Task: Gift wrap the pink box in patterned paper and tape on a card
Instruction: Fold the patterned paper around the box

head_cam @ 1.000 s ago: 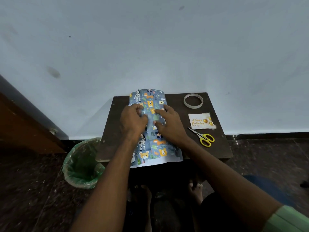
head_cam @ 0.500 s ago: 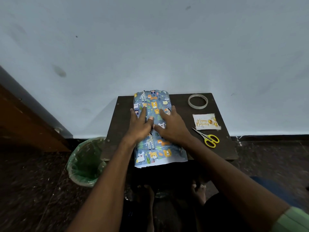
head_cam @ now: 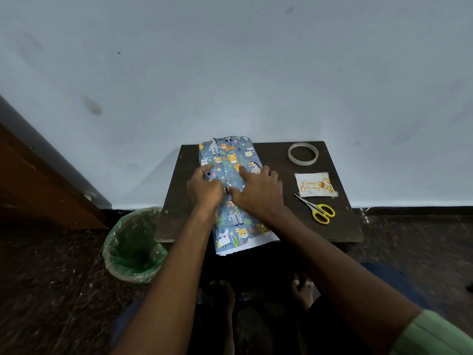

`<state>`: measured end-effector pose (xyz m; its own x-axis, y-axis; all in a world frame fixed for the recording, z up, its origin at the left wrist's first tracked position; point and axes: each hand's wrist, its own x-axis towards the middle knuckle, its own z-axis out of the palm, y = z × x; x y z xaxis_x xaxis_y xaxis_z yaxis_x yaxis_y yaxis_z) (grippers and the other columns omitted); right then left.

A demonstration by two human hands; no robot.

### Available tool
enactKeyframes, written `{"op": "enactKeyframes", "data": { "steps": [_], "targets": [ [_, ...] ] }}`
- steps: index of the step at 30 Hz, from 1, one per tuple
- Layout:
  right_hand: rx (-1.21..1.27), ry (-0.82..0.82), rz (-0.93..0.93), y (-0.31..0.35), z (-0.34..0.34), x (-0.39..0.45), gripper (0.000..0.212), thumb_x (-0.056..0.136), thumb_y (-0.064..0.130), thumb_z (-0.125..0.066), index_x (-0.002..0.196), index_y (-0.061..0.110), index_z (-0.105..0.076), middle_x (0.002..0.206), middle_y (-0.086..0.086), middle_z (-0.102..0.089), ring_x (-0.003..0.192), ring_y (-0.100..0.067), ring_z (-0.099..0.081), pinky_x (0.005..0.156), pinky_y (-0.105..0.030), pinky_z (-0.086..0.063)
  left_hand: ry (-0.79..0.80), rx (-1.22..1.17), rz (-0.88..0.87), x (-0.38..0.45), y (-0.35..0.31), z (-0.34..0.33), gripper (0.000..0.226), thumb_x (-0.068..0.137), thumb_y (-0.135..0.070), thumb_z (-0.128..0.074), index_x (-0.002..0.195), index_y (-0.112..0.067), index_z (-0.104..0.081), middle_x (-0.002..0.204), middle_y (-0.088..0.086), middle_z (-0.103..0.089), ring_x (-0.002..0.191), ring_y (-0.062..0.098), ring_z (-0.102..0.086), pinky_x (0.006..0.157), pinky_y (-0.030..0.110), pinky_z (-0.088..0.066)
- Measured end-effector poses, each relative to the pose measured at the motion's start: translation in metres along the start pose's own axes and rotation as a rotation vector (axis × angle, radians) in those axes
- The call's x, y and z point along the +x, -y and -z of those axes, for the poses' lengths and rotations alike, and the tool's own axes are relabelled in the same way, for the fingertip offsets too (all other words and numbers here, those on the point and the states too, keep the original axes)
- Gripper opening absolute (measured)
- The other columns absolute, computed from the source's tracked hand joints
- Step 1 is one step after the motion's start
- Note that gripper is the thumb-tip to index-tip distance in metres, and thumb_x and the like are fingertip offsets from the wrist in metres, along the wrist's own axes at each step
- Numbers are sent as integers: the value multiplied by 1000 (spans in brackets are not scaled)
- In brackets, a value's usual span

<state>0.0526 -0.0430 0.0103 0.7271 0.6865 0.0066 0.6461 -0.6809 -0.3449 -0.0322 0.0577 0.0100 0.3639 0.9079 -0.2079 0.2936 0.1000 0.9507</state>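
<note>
Blue patterned paper [head_cam: 231,156] printed with animals is folded lengthwise over the box on a small dark table [head_cam: 280,160]. The pink box itself is hidden beneath the paper. My left hand [head_cam: 204,192] and my right hand [head_cam: 259,194] rest side by side on top of the bundle. Their thumbs meet at the centre seam and the forefingers press the paper down. The paper's near end [head_cam: 243,242] hangs over the table's front edge and shows its white underside. A white birthday card [head_cam: 316,184] lies to the right, apart from both hands.
A roll of clear tape [head_cam: 303,153] lies at the table's far right corner. Yellow-handled scissors [head_cam: 318,210] sit just below the card. A bin lined with a green bag [head_cam: 133,247] stands on the floor at the left. A pale wall rises behind the table.
Both hands lay flat with spread fingers half a second ago. Now the fingers are curled, the thumbs are drawn together at the seam and the forefingers point forward.
</note>
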Motion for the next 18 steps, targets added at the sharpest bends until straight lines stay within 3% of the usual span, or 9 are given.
{"op": "enactKeyframes", "data": {
  "steps": [2,6,9,11,13,16,18],
  "targets": [
    [12,16,44,1,2,2,69,92,63,-60,152,34,-45,139,-24,-47,128,-45,-44,105,-50,-38,-47,152,-15,-1,1,6,45,63,-20,-60,101,-39,-75,120,0,-72,98,29,-74,90,46,-63],
    [49,83,169,4,3,14,64,94,55,-65,152,34,-47,138,-20,-46,127,-45,-44,109,-50,-37,-103,502,-95,-8,-3,28,34,88,-24,-65,117,-40,-72,127,5,-59,103,30,-64,93,31,-50],
    [18,116,266,2,2,27,57,97,53,-62,150,33,-49,146,-23,-43,140,-44,-41,117,-52,-35,-68,610,-204,-2,3,41,41,93,-14,-59,126,-37,-70,130,8,-65,116,32,-64,91,32,-44],
    [-7,137,289,0,0,32,55,103,52,-53,154,33,-43,165,-26,-25,156,-40,-22,126,-55,-21,-21,647,-239,2,5,48,47,92,-8,-63,129,-35,-70,127,6,-70,116,30,-66,87,28,-42],
    [-31,130,302,-2,-2,31,56,106,53,-44,158,34,-35,171,-24,-14,160,-37,-11,128,-55,-12,76,683,-264,9,5,58,56,84,-2,-71,132,-31,-71,119,5,-74,116,28,-68,91,28,-47],
    [9,141,324,1,-5,29,56,108,56,-38,159,34,-37,172,-17,-18,160,-40,-8,128,-54,-10,201,735,-335,16,4,75,71,70,-5,-91,131,-35,-71,92,-7,-72,105,24,-70,88,31,-51],
    [89,173,330,3,-4,30,51,108,55,-36,154,35,-47,169,-12,-29,158,-42,-11,128,-54,-12,201,798,-387,17,3,81,75,65,-16,-98,130,-40,-70,92,-15,-61,105,20,-65,87,35,-52]
  ]
}}
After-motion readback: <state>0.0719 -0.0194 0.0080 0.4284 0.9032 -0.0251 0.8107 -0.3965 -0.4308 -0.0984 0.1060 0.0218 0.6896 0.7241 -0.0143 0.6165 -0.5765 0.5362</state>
